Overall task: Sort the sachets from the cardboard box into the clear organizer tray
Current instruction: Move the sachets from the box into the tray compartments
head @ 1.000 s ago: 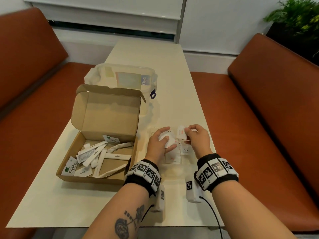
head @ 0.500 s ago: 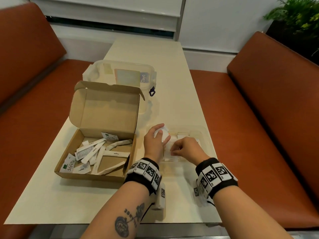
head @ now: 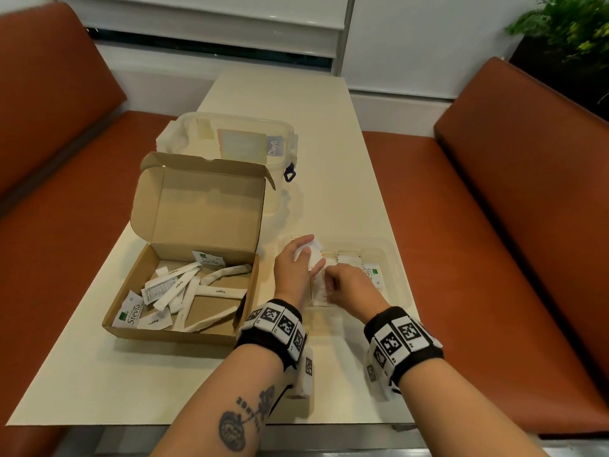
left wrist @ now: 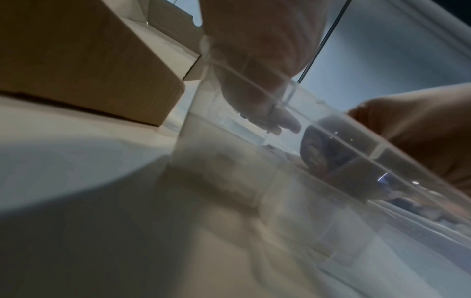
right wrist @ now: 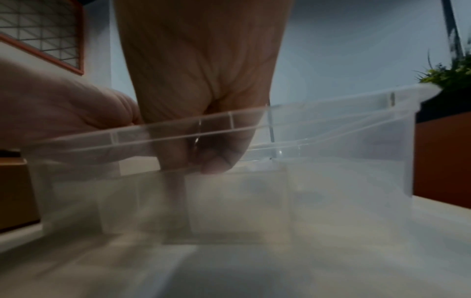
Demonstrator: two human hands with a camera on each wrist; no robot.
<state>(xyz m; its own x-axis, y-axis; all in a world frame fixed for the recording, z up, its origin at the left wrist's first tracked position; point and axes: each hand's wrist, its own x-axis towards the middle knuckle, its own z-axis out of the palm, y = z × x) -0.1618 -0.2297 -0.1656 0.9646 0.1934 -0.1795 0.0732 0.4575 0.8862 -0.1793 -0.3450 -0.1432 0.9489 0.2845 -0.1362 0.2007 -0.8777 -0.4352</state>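
Left hand [head: 298, 268] is curling its fingers around a small bunch of white sachets [head: 313, 253] over the left end of the clear organizer tray [head: 400, 275], which is sitting near the table's [head: 329, 159] right edge, towards the near end. Going from the left, the open cardboard box [head: 197, 258] is standing by the table's left edge with its lid raised, and loose sachets are lying inside: Stevia packets [head: 130, 313], long white sugar sticks [head: 220, 291] and a few smaller ones, overlapping. Behind the box, a lidded translucent plastic container [head: 237, 140] is resting farther along the table. Just right of the box, the two hands are meeting over the tray. Right hand [head: 349, 285] is reaching down into a compartment with its fingers bent, apparently pinching a sachet, though the grip itself is hidden in the head view and blurred in the wrist views. Further right in the tray, a Stevia sachet [head: 372, 273] is lying in another compartment. Brown upholstered benches [head: 494, 225] are flanking the table, and a green plant [head: 566, 24] is showing at the far right.
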